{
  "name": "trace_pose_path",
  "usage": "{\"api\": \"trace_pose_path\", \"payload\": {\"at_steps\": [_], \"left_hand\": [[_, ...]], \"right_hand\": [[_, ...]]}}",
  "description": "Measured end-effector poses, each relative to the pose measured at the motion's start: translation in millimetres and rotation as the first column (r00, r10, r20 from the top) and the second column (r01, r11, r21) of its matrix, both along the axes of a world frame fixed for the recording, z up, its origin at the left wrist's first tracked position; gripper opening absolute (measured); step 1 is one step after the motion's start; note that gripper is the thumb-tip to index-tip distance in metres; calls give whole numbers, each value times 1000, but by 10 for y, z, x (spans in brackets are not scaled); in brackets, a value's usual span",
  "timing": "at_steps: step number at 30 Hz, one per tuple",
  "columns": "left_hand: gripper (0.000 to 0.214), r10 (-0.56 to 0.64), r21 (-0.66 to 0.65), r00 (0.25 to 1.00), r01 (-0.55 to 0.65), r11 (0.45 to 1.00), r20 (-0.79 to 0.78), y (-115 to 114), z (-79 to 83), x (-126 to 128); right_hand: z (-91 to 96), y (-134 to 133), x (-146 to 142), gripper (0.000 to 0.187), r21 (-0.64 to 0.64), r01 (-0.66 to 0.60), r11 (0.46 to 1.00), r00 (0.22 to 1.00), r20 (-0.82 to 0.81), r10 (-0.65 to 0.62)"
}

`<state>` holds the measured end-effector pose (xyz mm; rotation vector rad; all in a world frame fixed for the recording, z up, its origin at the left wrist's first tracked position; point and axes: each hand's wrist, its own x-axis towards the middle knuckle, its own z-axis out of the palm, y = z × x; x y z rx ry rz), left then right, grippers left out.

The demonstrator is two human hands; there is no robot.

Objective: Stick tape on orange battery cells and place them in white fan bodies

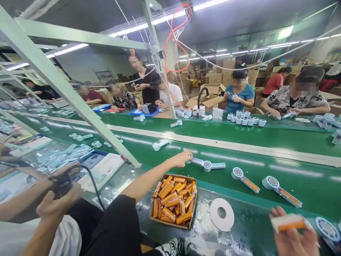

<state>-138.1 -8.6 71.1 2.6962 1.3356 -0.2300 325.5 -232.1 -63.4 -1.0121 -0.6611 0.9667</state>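
My left hand (182,159) stretches out over the green belt. Its fingers are closed on the end of a pale-blue handheld fan casing (195,161), beside another open fan casing (217,165). Low on the right, my right hand (295,236) holds an orange battery (291,224) with a white strip along it. Two fan casings (249,182) (282,192) with orange batteries in their handles lie on the belt between my hands. A further fan casing (326,227) is close to my right hand, partly cut off by the frame edge.
A cardboard box (195,206) full of orange batteries stands before me, with a white tape roll (222,214) to its right. At left, a co-worker's hands (60,199) hold a dark tool with a cable. A slanted metal post (80,89) crosses the left side. Several people sit across the belt.
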Motion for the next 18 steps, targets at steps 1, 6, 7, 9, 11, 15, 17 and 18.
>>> {"api": "trace_pose_path", "payload": {"at_steps": [1,6,7,9,11,15,17,18], "left_hand": [[42,7,-22,1000,-7,1000,-11,-28,-96,-103],[25,-37,-169,999,34,985,-17,-40,-479,-124],[21,-39,-196,999,36,980,-15,-6,-516,-106],[21,-24,-238,1000,20,971,-14,79,-553,-85],[27,12,-255,1000,-16,967,-17,142,-557,-83],[31,111,-218,993,-116,969,-36,123,-492,-55],[30,145,-199,988,-152,968,-48,59,-411,9],[29,147,-193,988,-154,969,-53,9,-358,54]], "right_hand": [[188,73,-173,49,-27,23,999,1000,-17,-24],[925,727,-1273,54,-39,-246,968,944,219,248],[943,893,-1471,52,-45,-308,950,912,269,309],[875,1192,-1807,41,-87,-389,917,832,393,391],[748,1416,-2071,25,-148,-458,877,696,553,457],[568,1661,-2411,17,-274,-504,819,366,792,490],[558,1689,-2476,14,-314,-484,817,284,826,486],[574,1670,-2485,13,-332,-468,819,260,834,487]]}}
